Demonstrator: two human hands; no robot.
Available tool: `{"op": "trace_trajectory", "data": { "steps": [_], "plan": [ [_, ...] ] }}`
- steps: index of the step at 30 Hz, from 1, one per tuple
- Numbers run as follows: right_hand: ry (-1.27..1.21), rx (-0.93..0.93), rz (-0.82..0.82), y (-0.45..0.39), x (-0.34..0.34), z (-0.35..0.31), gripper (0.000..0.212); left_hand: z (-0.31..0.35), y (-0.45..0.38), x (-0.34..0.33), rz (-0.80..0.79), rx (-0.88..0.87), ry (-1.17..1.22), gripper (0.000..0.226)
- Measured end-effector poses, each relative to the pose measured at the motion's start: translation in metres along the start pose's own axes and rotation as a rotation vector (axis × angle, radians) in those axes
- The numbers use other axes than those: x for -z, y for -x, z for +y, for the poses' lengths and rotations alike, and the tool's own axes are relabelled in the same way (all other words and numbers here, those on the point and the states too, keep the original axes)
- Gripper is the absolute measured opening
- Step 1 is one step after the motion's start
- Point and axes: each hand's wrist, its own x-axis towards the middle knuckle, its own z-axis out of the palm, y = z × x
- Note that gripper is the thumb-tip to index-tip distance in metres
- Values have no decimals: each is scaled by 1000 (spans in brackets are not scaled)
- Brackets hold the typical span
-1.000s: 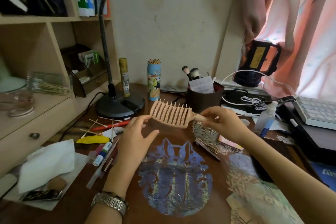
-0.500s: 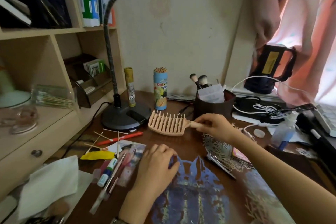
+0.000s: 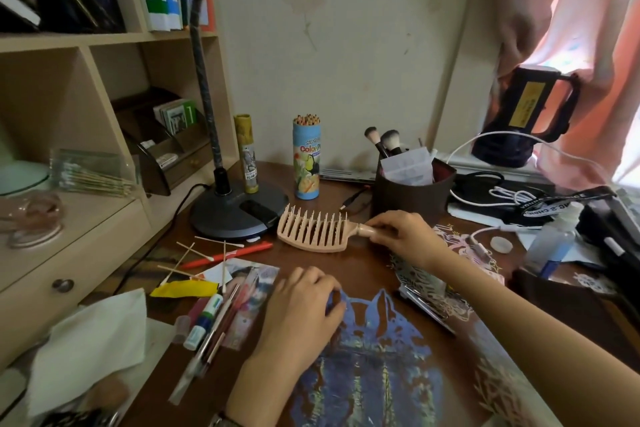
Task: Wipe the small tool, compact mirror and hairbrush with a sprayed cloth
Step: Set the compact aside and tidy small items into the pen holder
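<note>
A peach vented hairbrush (image 3: 313, 231) lies on the brown desk beside the lamp base, bristles up. My right hand (image 3: 401, 236) grips its handle at the right end. My left hand (image 3: 299, 308) rests on the desk nearer to me with its fingers curled under, over the blue cut-out picture; I cannot see anything in it. A white cloth (image 3: 86, 347) lies on a tray at the near left. A clear spray bottle (image 3: 550, 243) stands at the right. A patterned flat case (image 3: 429, 284), perhaps the compact mirror, lies under my right forearm.
A black desk lamp (image 3: 239, 211) stands behind the brush. A colour pencil tube (image 3: 306, 158) and a brown brush holder (image 3: 412, 191) stand at the back. Cotton swabs, a red pen (image 3: 228, 255) and pens lie at the left. Cables and a keyboard crowd the right.
My right hand has lowered the hairbrush from mid-air down onto the desk by the lamp base. My left hand let go of the brush head and dropped to the desk, fingers curled.
</note>
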Motion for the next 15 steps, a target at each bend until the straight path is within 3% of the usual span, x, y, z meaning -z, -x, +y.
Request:
{"op": "trace_trajectory", "data": {
  "steps": [15],
  "plan": [
    [155,17,30,0,-12,-5,30,-4,-1,-4,2,-1,-8,30]
  ]
}}
